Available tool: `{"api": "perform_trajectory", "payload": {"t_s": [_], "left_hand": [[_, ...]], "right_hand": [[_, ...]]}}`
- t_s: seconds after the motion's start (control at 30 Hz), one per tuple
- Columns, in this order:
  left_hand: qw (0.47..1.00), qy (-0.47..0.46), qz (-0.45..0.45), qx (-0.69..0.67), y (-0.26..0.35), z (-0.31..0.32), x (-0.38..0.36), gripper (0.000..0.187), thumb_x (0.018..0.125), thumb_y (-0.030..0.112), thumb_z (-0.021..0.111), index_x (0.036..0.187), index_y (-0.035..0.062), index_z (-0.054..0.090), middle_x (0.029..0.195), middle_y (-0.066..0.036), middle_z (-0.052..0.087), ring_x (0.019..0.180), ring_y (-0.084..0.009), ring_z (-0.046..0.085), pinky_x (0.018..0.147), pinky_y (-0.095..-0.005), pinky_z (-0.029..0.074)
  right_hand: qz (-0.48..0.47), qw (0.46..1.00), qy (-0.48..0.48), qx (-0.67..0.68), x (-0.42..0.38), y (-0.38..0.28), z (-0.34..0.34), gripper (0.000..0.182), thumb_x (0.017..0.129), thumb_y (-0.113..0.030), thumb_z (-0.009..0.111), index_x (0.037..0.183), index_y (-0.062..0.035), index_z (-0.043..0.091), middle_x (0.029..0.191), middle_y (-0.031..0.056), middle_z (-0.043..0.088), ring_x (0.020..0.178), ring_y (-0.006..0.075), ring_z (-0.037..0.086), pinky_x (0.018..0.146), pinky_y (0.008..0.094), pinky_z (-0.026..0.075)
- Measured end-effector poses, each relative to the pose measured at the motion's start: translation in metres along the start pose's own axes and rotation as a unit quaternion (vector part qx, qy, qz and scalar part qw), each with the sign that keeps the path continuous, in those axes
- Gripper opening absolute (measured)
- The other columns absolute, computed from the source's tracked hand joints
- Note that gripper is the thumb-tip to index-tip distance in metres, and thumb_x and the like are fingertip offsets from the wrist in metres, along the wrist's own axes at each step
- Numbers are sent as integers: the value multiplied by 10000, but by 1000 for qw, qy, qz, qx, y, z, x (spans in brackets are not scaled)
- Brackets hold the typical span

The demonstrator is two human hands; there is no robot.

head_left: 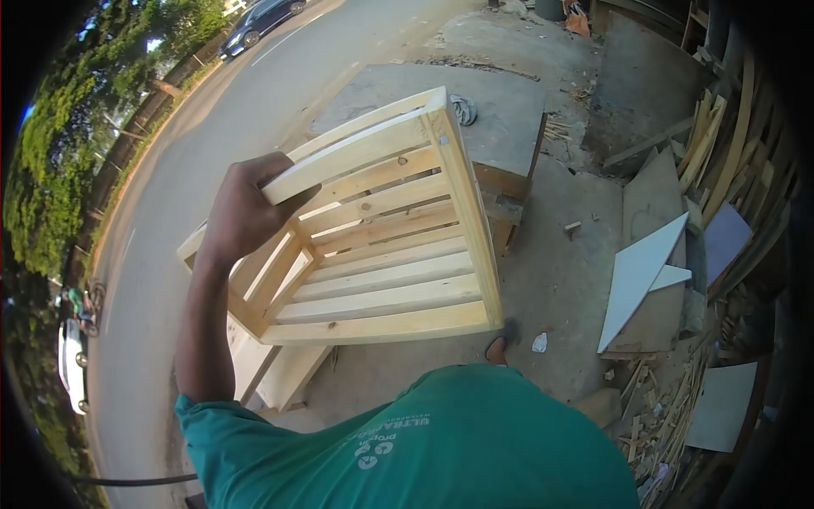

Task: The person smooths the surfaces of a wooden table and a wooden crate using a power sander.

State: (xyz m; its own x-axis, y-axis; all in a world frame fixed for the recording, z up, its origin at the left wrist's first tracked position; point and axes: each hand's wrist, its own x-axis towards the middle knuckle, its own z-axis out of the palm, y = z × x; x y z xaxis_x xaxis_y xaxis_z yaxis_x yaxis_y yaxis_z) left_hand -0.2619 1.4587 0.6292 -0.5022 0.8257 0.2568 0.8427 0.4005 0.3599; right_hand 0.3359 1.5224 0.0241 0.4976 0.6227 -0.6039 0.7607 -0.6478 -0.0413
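A slatted frame of pale wood (390, 293), shaped like an open crate, is tilted in front of my green shirt. My left hand (250, 204) is wrapped round its upper rail, with the thumb on the inner side and the fingers over the far side. The slats run across the crate between corner posts, with gaps between them. My right hand does not show in the view.
Behind the crate is a low table (500, 127) with a grey cloth (464, 109) on it. Pale boards (292, 373) lie below the crate. White panels (640, 276) and scrap wood (670, 416) are at right. A road (161, 229) with vehicles runs along the left.
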Motion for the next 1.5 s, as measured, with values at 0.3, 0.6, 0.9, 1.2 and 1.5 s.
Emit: {"api": "perform_trajectory", "payload": {"t_s": [0.3, 0.6, 0.9, 1.2, 1.5], "left_hand": [[989, -54, 127, 49, 28, 45, 260, 317, 934, 310, 734, 1007, 3, 702, 791, -87, 682, 716, -142, 579, 694, -342, 469], [977, -43, 204, 45, 15, 117, 494, 408, 939, 362, 714, 1117, -6, 715, 879, -171, 745, 784, -237, 699, 766, -403, 528], [983, 20, 150, 108, 20, 225, 662, 378, 960, 361, 658, 1055, -3, 685, 1008, -267, 713, 985, -425, 685, 856, -510, 524], [976, -140, 90, 143, 61, 373, 696, 649, 852, 548, 731, 1245, 45, 615, 1198, -172, 704, 1143, -326, 669, 951, -442, 530], [982, -114, 82, 127, 111, 446, 613, 602, 840, 566, 721, 1124, 42, 638, 1087, -171, 727, 1062, -327, 689, 904, -452, 541]], "right_hand": [[39, 995, 77, 60, 82, -146, -49, 1011, 739, -224, 877, 1539, -165, 263, 1366, 262, 489, 1186, 414, 608, 965, 480, 564], [46, 977, 93, 184, 90, -260, -82, 990, 753, -223, 875, 1530, -132, 268, 1337, 276, 528, 1187, 433, 612, 980, 477, 558], [111, 972, 90, 187, 55, -344, -73, 1002, 750, -229, 876, 1534, -130, 261, 1349, 269, 523, 1193, 432, 609, 986, 481, 554], [152, 968, 83, 182, 70, -330, -95, 1013, 747, -234, 877, 1538, -128, 253, 1362, 261, 518, 1198, 431, 606, 992, 486, 550], [145, 974, 66, 163, 131, -279, -137, 1024, 744, -239, 879, 1542, -125, 246, 1375, 253, 514, 1204, 429, 603, 998, 490, 546]]}}
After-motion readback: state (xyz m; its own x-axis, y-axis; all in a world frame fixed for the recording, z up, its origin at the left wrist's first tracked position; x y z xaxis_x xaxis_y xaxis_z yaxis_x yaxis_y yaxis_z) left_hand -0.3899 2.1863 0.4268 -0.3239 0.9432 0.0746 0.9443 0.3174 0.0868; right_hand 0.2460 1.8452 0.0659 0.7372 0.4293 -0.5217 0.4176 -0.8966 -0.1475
